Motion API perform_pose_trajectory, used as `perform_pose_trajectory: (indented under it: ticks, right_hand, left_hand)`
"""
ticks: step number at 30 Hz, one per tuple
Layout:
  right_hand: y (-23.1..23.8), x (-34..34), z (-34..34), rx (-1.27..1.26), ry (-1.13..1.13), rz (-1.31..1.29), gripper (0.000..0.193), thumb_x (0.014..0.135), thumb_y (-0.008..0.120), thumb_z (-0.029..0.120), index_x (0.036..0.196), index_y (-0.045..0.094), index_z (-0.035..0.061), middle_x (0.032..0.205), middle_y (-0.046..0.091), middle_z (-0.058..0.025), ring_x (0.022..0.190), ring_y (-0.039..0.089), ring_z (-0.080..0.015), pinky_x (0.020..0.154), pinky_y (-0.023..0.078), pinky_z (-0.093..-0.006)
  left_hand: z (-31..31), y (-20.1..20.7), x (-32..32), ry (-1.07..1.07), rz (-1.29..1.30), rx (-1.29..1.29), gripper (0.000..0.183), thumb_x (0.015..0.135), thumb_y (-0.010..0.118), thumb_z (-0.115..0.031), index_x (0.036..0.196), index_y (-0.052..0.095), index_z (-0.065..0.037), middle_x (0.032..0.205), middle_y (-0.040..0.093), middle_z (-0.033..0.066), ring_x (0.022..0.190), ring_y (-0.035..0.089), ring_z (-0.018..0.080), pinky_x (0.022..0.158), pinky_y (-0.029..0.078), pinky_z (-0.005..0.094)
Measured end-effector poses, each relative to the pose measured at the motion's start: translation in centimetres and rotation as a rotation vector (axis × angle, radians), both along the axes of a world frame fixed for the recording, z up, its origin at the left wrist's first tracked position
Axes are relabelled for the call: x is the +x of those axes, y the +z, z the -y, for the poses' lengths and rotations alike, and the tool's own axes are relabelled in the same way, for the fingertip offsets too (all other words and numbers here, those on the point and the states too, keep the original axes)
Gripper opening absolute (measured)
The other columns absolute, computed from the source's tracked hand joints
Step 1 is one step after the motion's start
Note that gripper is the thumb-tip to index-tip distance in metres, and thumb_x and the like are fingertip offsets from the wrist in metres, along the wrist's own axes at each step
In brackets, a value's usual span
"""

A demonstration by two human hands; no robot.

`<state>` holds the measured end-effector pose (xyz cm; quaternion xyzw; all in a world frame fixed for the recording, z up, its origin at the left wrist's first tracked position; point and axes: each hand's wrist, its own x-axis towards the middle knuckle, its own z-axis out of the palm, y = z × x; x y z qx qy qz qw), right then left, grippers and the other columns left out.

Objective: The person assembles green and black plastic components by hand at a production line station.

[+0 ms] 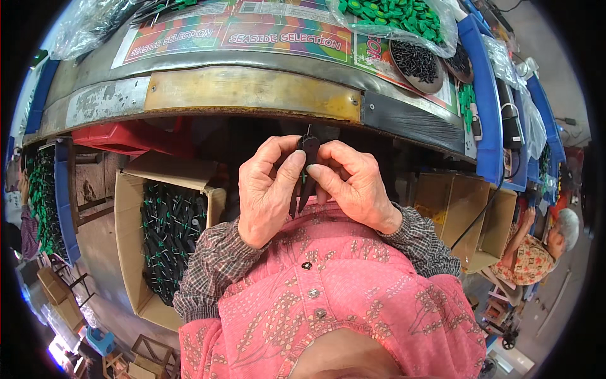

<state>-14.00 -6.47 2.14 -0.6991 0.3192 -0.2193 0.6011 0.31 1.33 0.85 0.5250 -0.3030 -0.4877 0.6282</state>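
In front of my chest, just below the table edge, is a small black two-legged plastic tool (pixel 310 145). A thin metal pin sticks up at its top, a bit of green shows at its middle, and its dark pointed legs hang downward. My left hand (pixel 268 186) is closed, pinching its left side between thumb and fingers. From the other side my right hand (pixel 358 184) is closed on it too, thumb tip near the green bit. The fingers hide part of the tool, and its exact kind is unclear.
A cardboard box (pixel 129 240) of similar black and green pieces stands at left. On the table are a bag of green plastic parts (pixel 404 18) and a dish of small black parts (pixel 418 63). Blue bins (pixel 483 101) stand at right; a person (pixel 536 246) sits beyond.
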Motion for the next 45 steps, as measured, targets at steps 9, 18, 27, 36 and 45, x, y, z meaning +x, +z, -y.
perform_pose_trajectory:
  ticks: [9, 18, 27, 36, 45]
  right_hand:
    - [0.23, 0.10, 0.13, 0.051, 0.022, -0.028, 0.010, 0.091, 0.062, 0.005, 0.094, 0.057, -0.0027, 0.069, 0.060, -0.0048, 0.058, 0.059, -0.0063, 0.049, 0.047, -0.0229]
    - [0.28, 0.16, 0.19, 0.090, 0.031, -0.013, 0.009, 0.092, 0.061, 0.004, 0.095, 0.056, -0.0029, 0.070, 0.061, -0.0041, 0.059, 0.061, -0.0066, 0.050, 0.050, -0.0228]
    - [0.18, 0.21, 0.26, 0.097, 0.018, -0.020, 0.009, 0.092, 0.061, 0.005, 0.095, 0.057, -0.0033, 0.070, 0.061, -0.0037, 0.058, 0.060, -0.0065, 0.050, 0.051, -0.0222]
    - [0.59, 0.28, 0.37, 0.106, 0.044, -0.033, 0.009, 0.092, 0.061, 0.005, 0.094, 0.058, -0.0030, 0.068, 0.061, -0.0033, 0.058, 0.061, -0.0063, 0.050, 0.050, -0.0228]
    - [0.14, 0.26, 0.20, 0.126, 0.034, -0.047, 0.009, 0.092, 0.061, 0.005, 0.093, 0.057, -0.0028, 0.068, 0.059, -0.0022, 0.057, 0.059, -0.0052, 0.050, 0.050, -0.0219]
  left_hand:
    - [-0.20, -0.43, 0.12, 0.002, 0.005, -0.037, 0.016, 0.097, 0.055, -0.008, 0.107, 0.062, 0.003, 0.091, 0.060, 0.0005, 0.077, 0.053, 0.0041, 0.067, 0.047, 0.0198]
    - [-0.13, -0.80, -0.02, 0.017, -0.005, -0.055, 0.017, 0.096, 0.057, -0.008, 0.107, 0.062, 0.004, 0.090, 0.059, 0.0017, 0.078, 0.054, 0.0055, 0.067, 0.047, 0.0208]
    - [0.01, -0.90, 0.10, 0.019, 0.040, -0.049, 0.018, 0.095, 0.059, -0.008, 0.107, 0.063, 0.004, 0.090, 0.059, 0.0026, 0.077, 0.054, 0.0061, 0.066, 0.046, 0.0211]
    - [-0.05, -0.96, 0.07, 0.009, -0.002, -0.023, 0.018, 0.095, 0.059, -0.009, 0.107, 0.064, 0.004, 0.089, 0.061, 0.0019, 0.077, 0.054, 0.0055, 0.066, 0.047, 0.0207]
    - [-0.12, -0.98, 0.07, 0.010, -0.091, -0.052, 0.019, 0.097, 0.058, -0.010, 0.110, 0.062, 0.003, 0.092, 0.064, 0.0024, 0.075, 0.055, 0.0041, 0.062, 0.048, 0.0191]
